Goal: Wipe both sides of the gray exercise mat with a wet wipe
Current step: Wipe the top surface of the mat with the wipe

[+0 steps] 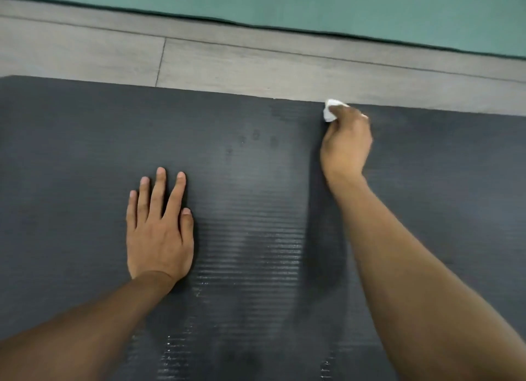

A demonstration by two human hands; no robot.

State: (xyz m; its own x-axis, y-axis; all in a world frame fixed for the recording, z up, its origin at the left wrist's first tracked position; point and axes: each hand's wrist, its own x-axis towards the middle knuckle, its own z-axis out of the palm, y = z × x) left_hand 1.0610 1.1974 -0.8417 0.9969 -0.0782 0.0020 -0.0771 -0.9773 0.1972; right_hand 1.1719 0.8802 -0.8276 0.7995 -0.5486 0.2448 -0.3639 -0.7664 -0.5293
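Observation:
The dark gray ribbed exercise mat [85,152] lies flat on the floor and fills most of the view. My left hand [158,229] rests flat on it, fingers straight and spread, left of centre. My right hand [345,147] grips a crumpled white wet wipe [331,110] and holds it against the mat right at the far edge. Wet, shiny streaks run down the mat between my two arms.
Beyond the mat's far edge lies a strip of gray wood-plank floor [256,64]. A green mat [341,4] stretches across the top of the view behind that strip.

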